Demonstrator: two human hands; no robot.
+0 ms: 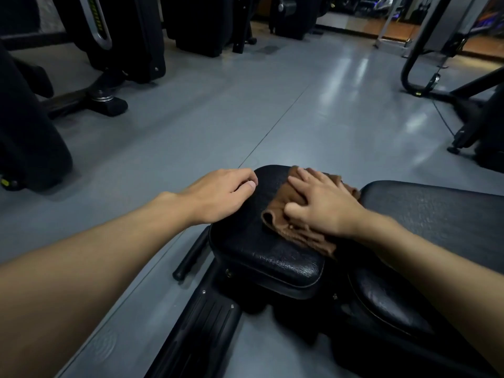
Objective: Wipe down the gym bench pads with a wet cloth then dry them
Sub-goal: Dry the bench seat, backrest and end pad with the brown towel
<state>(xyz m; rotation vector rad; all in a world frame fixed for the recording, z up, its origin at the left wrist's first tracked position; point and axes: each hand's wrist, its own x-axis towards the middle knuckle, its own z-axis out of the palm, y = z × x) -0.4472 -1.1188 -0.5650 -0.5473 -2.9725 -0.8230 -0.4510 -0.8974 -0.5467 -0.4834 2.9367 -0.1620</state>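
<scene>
Brown cloth (278, 216), crumpled terry, ribbed at one rolled edge, lay on the small seat pad (261, 249). Right hand (321, 203) pressed flat on it, fingers spread. Left hand (221, 195) rested apart on the pad's far rim, fingers loosely bent, nothing held. Judged: wiping pass on this pad; wet or dry cloth, could not tell. Next calls for even strokes to the piped edges, then the long back pad (436, 208). Pads black, grained, glossy vinyl, corners rounded. Grey floor (300, 118) smooth, reflective.
</scene>
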